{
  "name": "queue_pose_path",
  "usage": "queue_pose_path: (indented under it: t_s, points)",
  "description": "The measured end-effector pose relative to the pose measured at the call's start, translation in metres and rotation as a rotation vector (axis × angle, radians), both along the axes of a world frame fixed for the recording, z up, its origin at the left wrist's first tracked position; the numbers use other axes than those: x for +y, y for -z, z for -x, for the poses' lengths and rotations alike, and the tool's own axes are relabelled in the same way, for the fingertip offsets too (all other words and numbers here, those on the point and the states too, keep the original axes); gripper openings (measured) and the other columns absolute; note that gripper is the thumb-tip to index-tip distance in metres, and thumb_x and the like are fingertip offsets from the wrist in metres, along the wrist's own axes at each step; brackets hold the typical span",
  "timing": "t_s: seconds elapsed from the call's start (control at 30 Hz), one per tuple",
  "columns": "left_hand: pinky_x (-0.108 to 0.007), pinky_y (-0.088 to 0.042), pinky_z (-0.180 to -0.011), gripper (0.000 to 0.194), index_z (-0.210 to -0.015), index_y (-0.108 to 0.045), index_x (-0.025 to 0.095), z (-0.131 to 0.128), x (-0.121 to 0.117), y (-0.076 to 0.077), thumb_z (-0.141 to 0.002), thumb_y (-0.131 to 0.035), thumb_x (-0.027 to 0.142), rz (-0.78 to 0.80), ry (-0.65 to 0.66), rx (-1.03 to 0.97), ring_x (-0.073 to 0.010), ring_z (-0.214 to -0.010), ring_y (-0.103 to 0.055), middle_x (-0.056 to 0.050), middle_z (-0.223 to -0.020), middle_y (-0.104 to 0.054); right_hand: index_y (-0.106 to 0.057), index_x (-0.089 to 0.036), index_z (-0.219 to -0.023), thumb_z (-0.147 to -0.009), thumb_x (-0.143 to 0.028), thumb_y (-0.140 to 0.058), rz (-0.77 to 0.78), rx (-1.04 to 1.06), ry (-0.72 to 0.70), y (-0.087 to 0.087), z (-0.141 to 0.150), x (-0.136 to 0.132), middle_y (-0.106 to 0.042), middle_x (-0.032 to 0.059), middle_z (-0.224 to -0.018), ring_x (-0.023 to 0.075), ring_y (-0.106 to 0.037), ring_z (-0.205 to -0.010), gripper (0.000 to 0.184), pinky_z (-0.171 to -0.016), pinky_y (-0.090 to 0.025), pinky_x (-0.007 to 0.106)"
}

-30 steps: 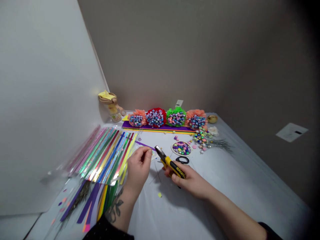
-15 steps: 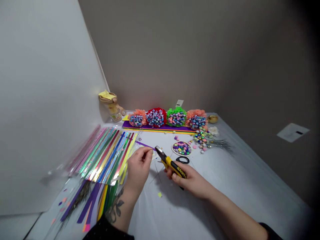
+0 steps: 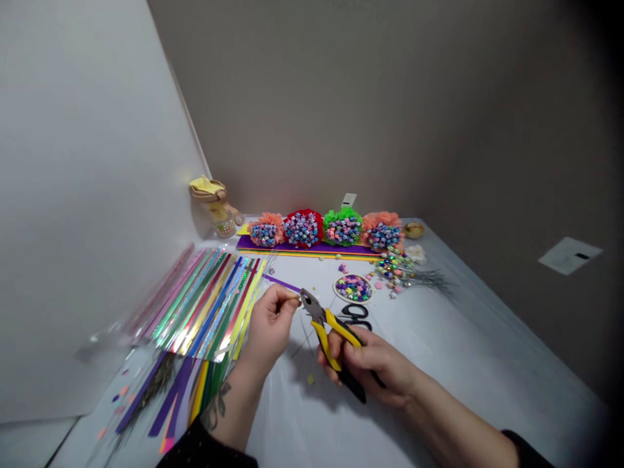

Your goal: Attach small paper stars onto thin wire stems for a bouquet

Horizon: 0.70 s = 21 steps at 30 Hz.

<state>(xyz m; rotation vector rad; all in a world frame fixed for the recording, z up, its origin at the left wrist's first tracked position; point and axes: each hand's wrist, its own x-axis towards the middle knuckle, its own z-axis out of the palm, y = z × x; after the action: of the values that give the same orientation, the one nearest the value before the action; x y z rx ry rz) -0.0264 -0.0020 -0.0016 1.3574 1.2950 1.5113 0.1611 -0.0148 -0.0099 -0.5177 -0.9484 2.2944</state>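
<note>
On the white table (image 3: 439,364), the left hand (image 3: 270,325) is pinching a purple strip (image 3: 280,283) in closed fingers, while the right hand (image 3: 373,367) is gripping yellow-handled pliers (image 3: 334,341) just beside the strip.

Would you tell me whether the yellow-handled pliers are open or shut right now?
Open: the pliers sit in the right hand with their yellow handles spread apart, and the jaws stand slightly parted.

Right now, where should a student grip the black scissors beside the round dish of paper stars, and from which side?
Take the black scissors by their finger loops from above, on the far side: the loops lie flat and exposed, while the near end sits behind the yellow-handled pliers and right hand.
</note>
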Motion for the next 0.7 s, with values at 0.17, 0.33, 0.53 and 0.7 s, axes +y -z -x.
queue_pose_path:
  t_s: [0.17,0.33,0.53,0.7]
  points:
    - [-0.019,-0.041,-0.057,0.009,-0.073,-0.056,0.017,-0.001,-0.001,-0.001,-0.079,-0.059,0.022,-0.029,0.023,-0.034,-0.0096,-0.059,-0.051,0.003,-0.064,-0.056,-0.059,-0.014,-0.078,-0.07,-0.045,-0.07,-0.036,0.032,-0.042,0.002,-0.002,-0.001,-0.062,0.0087,-0.087,0.0142,-0.058,-0.066,0.034,-0.064,-0.042,0.027]
    - [-0.023,-0.045,-0.063,0.008,-0.081,-0.06,0.017,-0.001,-0.003,-0.001,-0.082,-0.058,0.025,-0.046,-0.117,0.098,-0.013,-0.068,-0.058,0.0,-0.072,-0.061,-0.061,-0.019,-0.108,-0.079,-0.049,-0.061,-0.562,-0.372,0.077,0.001,-0.006,0.01,-0.056,0.0102,-0.11,0.0229,-0.055,-0.101,0.042,-0.088,-0.042,0.036]
    - [-0.022,-0.045,-0.06,0.008,-0.082,-0.063,0.018,-0.004,-0.008,-0.008,-0.082,-0.057,0.024,-0.1,-0.223,0.369,-0.0124,-0.064,-0.058,0.0,-0.071,-0.064,-0.058,-0.019,-0.115,-0.085,-0.036,-0.052,-1.115,-0.748,0.376,0.005,-0.005,0.014,-0.047,0.0129,-0.118,0.0252,-0.047,-0.114,0.035,-0.097,-0.039,0.04]
    - [-0.02,-0.043,-0.056,0.008,-0.077,-0.063,0.018,-0.004,-0.011,-0.013,-0.081,-0.057,0.022,-0.132,-0.242,0.446,-0.0106,-0.058,-0.056,0.001,-0.066,-0.063,-0.058,-0.021,-0.113,-0.084,-0.027,-0.054,-1.33,-0.865,0.447,0.011,-0.008,0.014,-0.044,0.0129,-0.122,0.0263,-0.045,-0.116,0.03,-0.096,-0.041,0.041]
